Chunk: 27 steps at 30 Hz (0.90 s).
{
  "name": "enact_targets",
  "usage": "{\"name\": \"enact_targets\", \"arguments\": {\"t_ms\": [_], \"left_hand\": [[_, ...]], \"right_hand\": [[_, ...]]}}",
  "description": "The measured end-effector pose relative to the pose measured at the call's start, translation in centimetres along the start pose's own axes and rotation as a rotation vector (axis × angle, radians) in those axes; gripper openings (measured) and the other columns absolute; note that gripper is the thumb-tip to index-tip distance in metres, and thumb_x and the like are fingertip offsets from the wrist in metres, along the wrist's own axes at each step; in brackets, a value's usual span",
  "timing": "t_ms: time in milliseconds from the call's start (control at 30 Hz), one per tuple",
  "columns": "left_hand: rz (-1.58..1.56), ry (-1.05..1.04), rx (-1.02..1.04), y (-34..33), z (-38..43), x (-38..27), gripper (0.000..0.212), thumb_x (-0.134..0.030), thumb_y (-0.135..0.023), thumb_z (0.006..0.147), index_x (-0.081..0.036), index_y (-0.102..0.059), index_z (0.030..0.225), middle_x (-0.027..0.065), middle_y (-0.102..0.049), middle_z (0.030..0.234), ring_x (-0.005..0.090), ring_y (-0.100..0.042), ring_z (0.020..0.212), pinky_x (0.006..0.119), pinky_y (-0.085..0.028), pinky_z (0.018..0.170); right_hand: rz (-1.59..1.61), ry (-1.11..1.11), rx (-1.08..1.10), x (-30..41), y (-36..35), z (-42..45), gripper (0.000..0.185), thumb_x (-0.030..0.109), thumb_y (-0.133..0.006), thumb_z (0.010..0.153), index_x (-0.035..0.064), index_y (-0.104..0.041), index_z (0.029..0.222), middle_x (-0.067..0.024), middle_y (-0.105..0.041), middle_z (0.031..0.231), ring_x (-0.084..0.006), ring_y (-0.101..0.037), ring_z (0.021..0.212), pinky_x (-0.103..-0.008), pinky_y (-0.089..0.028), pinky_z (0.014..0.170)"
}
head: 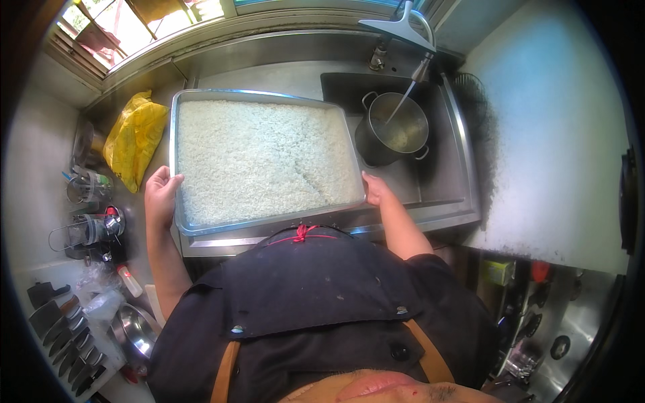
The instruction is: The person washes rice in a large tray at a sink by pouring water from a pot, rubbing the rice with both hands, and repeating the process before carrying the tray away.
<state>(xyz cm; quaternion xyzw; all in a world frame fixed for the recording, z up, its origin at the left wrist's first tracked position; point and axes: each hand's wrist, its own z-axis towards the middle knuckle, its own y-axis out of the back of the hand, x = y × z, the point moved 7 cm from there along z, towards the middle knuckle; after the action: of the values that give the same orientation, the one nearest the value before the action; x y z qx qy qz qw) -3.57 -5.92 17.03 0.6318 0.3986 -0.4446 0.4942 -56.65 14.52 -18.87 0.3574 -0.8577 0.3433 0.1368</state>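
Observation:
A large rectangular metal tray (176,151) is held level before me, filled with a wide layer of white grains that look like rice (262,161). My left hand (164,194) grips its left edge, thumb over the rim. On the lower right corner, my right hand (374,188) has hold of the tray, its fingers partly hidden beneath. Right of the tray, a two-handled metal pot (373,146) stands in the sink (433,181), and water runs into it from a tap hose with a nozzle (420,70).
A yellow plastic bag (133,141) lies left of the tray. Wire-handled strainers (90,229), a metal bowl (136,327) and several knives (65,332) are at the lower left. A white wall (554,151) rises right of the sink; a window (151,25) is at the back left.

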Motion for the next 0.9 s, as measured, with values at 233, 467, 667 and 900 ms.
{"name": "enact_targets", "arguments": {"t_ms": [233, 467, 667, 900], "left_hand": [[-0.004, -0.001, 0.009, 0.2, 0.4, 0.3, 0.019, -0.005, -0.067, 0.097, -0.008, -0.055, 0.082, -0.0079, -0.048, 0.077, 0.0012, -0.040, 0.071, 0.023, -0.031, 0.062], [-0.025, 0.016, -0.004, 0.0, 0.3, 0.1, 0.019, -0.005, -0.067, 0.097, -0.008, -0.055, 0.082, -0.0078, -0.048, 0.078, 0.0012, -0.041, 0.070, 0.023, -0.032, 0.062], [-0.037, 0.025, 0.006, 0.1, 0.3, 0.2, 0.020, -0.005, -0.067, 0.097, -0.008, -0.054, 0.081, -0.0079, -0.048, 0.077, 0.0011, -0.041, 0.070, 0.023, -0.032, 0.062], [-0.039, 0.011, 0.004, 0.3, 0.6, 0.5, 0.021, -0.005, -0.067, 0.096, -0.009, -0.054, 0.081, -0.0084, -0.047, 0.077, 0.0011, -0.040, 0.069, 0.023, -0.031, 0.061]], "right_hand": [[-0.023, 0.010, -0.002, 0.1, 0.4, 0.1, 0.047, 0.037, -0.043, 0.117, 0.0020, -0.057, 0.145, -0.0152, -0.067, 0.141, -0.0359, -0.065, 0.130, -0.0621, -0.053, 0.107], [-0.030, 0.007, -0.017, 0.5, 0.4, 0.0, 0.046, 0.037, -0.043, 0.118, 0.0024, -0.059, 0.143, -0.0150, -0.069, 0.135, -0.0350, -0.070, 0.122, -0.0623, -0.058, 0.099], [-0.046, -0.007, -0.033, 0.6, 0.5, -0.1, 0.045, 0.037, -0.043, 0.117, 0.0044, -0.060, 0.142, -0.0134, -0.070, 0.133, -0.0341, -0.071, 0.119, -0.0622, -0.060, 0.095], [-0.055, -0.003, -0.028, 1.2, 0.4, -0.5, 0.045, 0.037, -0.043, 0.118, 0.0026, -0.060, 0.140, -0.0141, -0.071, 0.131, -0.0343, -0.072, 0.117, -0.0612, -0.060, 0.095]]}}
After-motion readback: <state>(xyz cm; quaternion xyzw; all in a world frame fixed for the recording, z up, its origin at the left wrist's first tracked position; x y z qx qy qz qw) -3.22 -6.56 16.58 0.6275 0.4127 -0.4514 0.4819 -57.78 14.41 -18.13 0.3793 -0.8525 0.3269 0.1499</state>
